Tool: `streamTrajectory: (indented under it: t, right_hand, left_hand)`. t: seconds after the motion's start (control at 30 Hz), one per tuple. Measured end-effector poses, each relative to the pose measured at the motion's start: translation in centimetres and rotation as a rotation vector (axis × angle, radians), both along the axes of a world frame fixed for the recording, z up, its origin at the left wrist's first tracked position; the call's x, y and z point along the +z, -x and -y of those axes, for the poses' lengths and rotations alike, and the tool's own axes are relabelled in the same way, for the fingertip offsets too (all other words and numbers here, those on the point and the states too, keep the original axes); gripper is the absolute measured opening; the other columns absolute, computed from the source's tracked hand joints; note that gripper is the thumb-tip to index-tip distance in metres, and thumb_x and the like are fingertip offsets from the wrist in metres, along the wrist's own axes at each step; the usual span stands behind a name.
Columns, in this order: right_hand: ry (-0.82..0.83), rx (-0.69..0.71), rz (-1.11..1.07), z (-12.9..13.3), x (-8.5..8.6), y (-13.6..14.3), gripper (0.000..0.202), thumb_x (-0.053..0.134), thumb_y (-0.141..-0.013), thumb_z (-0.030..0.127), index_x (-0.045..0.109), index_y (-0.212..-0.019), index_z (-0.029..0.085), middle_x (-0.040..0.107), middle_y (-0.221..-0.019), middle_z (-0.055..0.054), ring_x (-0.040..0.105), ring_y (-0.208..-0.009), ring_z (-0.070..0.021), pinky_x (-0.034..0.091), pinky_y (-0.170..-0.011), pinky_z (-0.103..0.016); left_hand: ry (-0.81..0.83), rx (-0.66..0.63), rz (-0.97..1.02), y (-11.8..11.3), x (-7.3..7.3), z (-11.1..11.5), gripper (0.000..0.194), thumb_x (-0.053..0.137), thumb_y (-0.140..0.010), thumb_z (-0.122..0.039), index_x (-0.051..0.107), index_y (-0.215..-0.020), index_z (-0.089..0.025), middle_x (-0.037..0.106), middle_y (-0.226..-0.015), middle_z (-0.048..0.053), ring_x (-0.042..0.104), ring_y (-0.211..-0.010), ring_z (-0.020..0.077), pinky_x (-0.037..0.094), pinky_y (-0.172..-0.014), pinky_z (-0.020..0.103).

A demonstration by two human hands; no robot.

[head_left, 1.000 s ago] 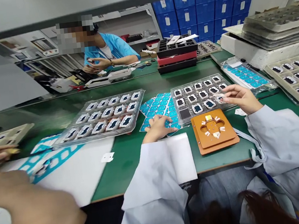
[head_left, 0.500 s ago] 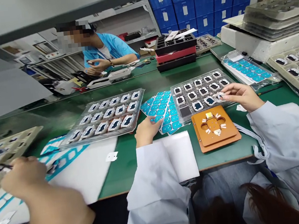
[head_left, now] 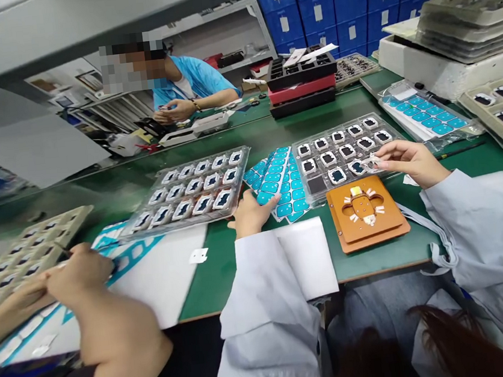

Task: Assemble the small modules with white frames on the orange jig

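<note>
My right hand (head_left: 414, 162) pinches a small white-framed part (head_left: 372, 163) between thumb and fingertips, over the near right corner of a clear plastic tray (head_left: 317, 186). Rows of similar white-framed parts with dark centres fill most of that tray. My left hand (head_left: 254, 214) is open, thumb and fingers apart, at the near left edge of blue sticker sheets (head_left: 284, 185); whether it touches them I cannot tell. In front of the tray lies an orange fixture (head_left: 366, 215) with a shaped recess and small white pads. White foam sheet (head_left: 310, 257) lies beside it.
A second filled clear tray (head_left: 188, 189) stands to the left. There a neighbour's hands (head_left: 77, 272) work near a beige tray (head_left: 65, 225). Black and red trays (head_left: 300, 83) are stacked behind, a bagged sticker sheet (head_left: 427, 111) and another beige tray (head_left: 498, 124) at right.
The whole view has shifted slightly, with things appearing further right. My right hand still holds the part over the tray; my left hand stays by the sheets. The neighbour's hands have moved.
</note>
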State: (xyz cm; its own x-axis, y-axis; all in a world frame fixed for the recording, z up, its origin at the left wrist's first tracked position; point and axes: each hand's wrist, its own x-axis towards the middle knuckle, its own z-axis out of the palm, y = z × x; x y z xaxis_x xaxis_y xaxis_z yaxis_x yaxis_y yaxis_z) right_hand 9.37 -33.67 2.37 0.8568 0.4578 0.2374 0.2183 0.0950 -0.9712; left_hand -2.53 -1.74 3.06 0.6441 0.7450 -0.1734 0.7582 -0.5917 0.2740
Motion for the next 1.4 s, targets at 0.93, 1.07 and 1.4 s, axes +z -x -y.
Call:
streamTrajectory:
  t: [0.93,1.07,1.4]
  right_hand:
    - [-0.076,0.041,-0.061,-0.1,-0.4,0.5,0.044,0.088,-0.062,0.045,0.071,-0.096,0.023,0.071,-0.075,-0.001,0.07,-0.076,-0.0195,0.058,-0.06,-0.028]
    - [-0.062,0.097,-0.066,0.1,-0.2,0.7,0.042,0.087,-0.063,0.047,0.074,-0.094,0.022,0.072,-0.077,-0.002,0.067,-0.063,-0.0158,0.058,-0.059,-0.03]
    - [0.137,0.245,0.089,1.1,1.0,0.8,0.04,0.088,-0.06,0.05,0.076,-0.083,0.019,0.071,-0.077,-0.003,0.066,-0.071,-0.0162,0.056,-0.067,-0.03]
  left_hand:
    - [-0.011,-0.376,-0.08,-1.1,-1.0,2.3,0.037,0.075,-0.073,-0.053,0.062,-0.097,-0.028,0.041,-0.142,0.002,0.031,-0.133,0.0325,0.034,-0.103,0.046]
    - [-0.009,-0.374,-0.095,-1.2,-1.0,2.1,0.042,0.078,-0.069,-0.051,0.062,-0.102,-0.028,0.041,-0.141,0.005,0.03,-0.134,0.0357,0.034,-0.103,0.048]
    - [0.021,-0.404,-0.109,-1.1,-1.1,2.1,0.034,0.077,-0.069,-0.039,0.061,-0.096,-0.027,0.04,-0.143,0.006,0.03,-0.137,0.0362,0.037,-0.101,0.047]
